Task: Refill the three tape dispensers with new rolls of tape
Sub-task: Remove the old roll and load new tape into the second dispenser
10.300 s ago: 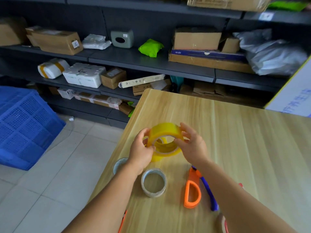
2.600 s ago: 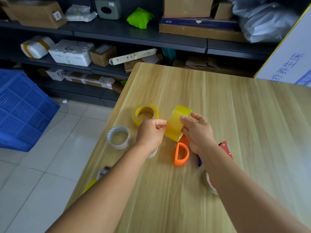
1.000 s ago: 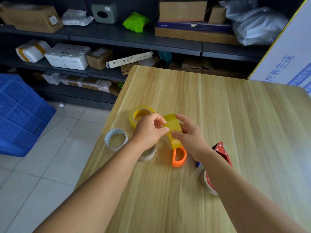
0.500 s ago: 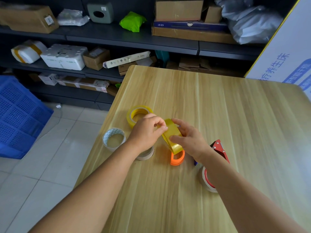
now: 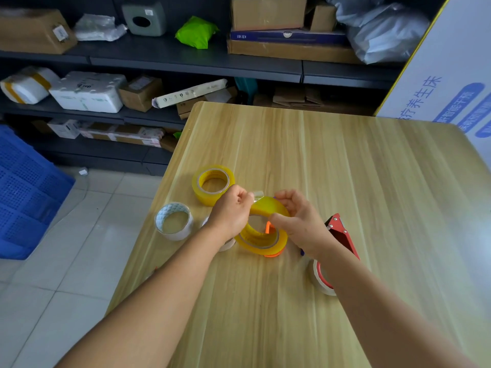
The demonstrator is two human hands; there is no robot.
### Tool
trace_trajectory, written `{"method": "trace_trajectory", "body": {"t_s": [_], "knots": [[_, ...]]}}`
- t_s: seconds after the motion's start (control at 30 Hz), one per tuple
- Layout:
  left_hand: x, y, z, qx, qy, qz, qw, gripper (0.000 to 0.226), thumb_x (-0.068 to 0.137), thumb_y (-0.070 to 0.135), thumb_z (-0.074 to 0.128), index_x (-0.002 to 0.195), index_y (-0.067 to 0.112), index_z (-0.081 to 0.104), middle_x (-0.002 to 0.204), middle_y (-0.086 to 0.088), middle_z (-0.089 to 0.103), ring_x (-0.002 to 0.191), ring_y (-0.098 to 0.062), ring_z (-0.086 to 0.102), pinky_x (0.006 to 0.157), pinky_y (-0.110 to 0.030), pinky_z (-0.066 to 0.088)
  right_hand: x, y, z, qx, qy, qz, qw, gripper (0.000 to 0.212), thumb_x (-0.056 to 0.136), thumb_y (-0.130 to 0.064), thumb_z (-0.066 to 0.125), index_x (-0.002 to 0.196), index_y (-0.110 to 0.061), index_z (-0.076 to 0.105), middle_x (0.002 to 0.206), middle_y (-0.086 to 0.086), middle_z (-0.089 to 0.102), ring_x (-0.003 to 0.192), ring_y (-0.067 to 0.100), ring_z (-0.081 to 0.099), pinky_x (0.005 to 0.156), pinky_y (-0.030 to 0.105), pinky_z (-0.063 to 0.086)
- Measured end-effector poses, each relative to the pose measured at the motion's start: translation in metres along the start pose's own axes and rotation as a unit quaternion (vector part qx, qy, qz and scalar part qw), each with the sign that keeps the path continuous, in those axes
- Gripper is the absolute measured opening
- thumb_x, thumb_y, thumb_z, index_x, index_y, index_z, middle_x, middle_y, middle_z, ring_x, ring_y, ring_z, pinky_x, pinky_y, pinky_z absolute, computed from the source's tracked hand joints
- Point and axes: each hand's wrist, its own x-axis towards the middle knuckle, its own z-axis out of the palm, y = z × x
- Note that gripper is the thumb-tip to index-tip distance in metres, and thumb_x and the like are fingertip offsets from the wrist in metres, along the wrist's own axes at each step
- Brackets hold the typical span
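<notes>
Nearest me, low on the wooden table [image 5: 345,181], my two forearms reach in from the bottom edge. Just right of my right wrist lies one red tape dispenser [image 5: 341,236] with a whitish roll [image 5: 320,278] at its near end. My right hand [image 5: 300,221] curls its fingers round a yellow tape roll [image 5: 261,235], held tilted above the table. My left hand [image 5: 232,211] pinches the roll's loose clear tape end [image 5: 257,195] between thumb and fingers. Under that roll an orange dispenser [image 5: 269,229] shows only in part. A second whitish roll [image 5: 228,244] peeks out beneath my left wrist.

I count four rolls in plain sight: the held one, a white-cored roll [image 5: 174,221] lying flat near the table's left edge, a second yellow roll [image 5: 213,185] flat just beyond my left hand, and the one on the red dispenser. I can make out two dispensers.

Right of the hands and beyond them the table runs wide and bare to its far edge. Past it stand dark shelves [image 5: 186,62] of cartons; a blue crate [image 5: 24,195] sits on the floor, left.
</notes>
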Motion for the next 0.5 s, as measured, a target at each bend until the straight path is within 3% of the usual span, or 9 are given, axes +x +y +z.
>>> {"method": "trace_trajectory", "body": {"t_s": [0.17, 0.3, 0.37, 0.43, 0.5], "knots": [[0.000, -0.002, 0.009, -0.047, -0.022, -0.051, 0.997, 0.015, 0.094, 0.028, 0.048, 0.093, 0.014, 0.053, 0.076, 0.006, 0.050, 0.077, -0.016, 0.047, 0.068, -0.029, 0.037, -0.005, 0.006, -0.003, 0.028, 0.019, 0.008, 0.999, 0.024, 0.082, -0.003, 0.064, 0.104, -0.009, 0.057, 0.090, 0.014, 0.064, 0.073, 0.023, 0.057, 0.068, 0.036, 0.049], [0.002, 0.001, 0.009, -0.089, -0.037, -0.058, 0.994, 0.010, 0.092, 0.023, 0.051, 0.101, 0.019, 0.052, 0.084, 0.000, 0.054, 0.079, -0.017, 0.049, 0.070, -0.029, 0.040, -0.006, 0.011, -0.008, 0.069, 0.013, 0.022, 0.997, 0.022, 0.083, -0.004, 0.067, 0.102, -0.010, 0.058, 0.091, 0.015, 0.065, 0.077, 0.026, 0.061, 0.076, 0.044, 0.051], [0.003, 0.004, 0.003, -0.131, -0.088, -0.039, 0.987, 0.019, 0.091, 0.015, 0.049, 0.108, 0.025, 0.052, 0.080, -0.002, 0.054, 0.078, -0.017, 0.050, 0.073, -0.030, 0.041, -0.005, 0.011, -0.011, 0.089, 0.004, 0.028, 0.996, 0.022, 0.083, -0.004, 0.067, 0.101, -0.011, 0.058, 0.094, 0.017, 0.067, 0.079, 0.027, 0.063, 0.079, 0.045, 0.052], [0.003, 0.008, -0.004, -0.151, -0.151, -0.021, 0.977, 0.023, 0.094, 0.013, 0.043, 0.108, 0.027, 0.056, 0.076, -0.003, 0.053, 0.075, -0.017, 0.048, 0.065, -0.027, 0.040, -0.004, 0.009, -0.013, 0.108, -0.005, 0.031, 0.994, 0.020, 0.084, -0.003, 0.067, 0.100, -0.011, 0.058, 0.094, 0.016, 0.067, 0.080, 0.027, 0.063, 0.078, 0.043, 0.051], [0.002, 0.010, -0.011, -0.149, -0.202, -0.019, 0.968, 0.023, 0.099, 0.020, 0.039, 0.105, 0.027, 0.060, 0.086, -0.009, 0.055, 0.079, -0.020, 0.048, 0.062, -0.028, 0.039, -0.002, 0.007, -0.014, 0.119, -0.009, 0.033, 0.992, 0.017, 0.084, -0.004, 0.066, 0.098, -0.010, 0.059, 0.090, 0.013, 0.068, 0.079, 0.026, 0.063, 0.076, 0.040, 0.051]]}}
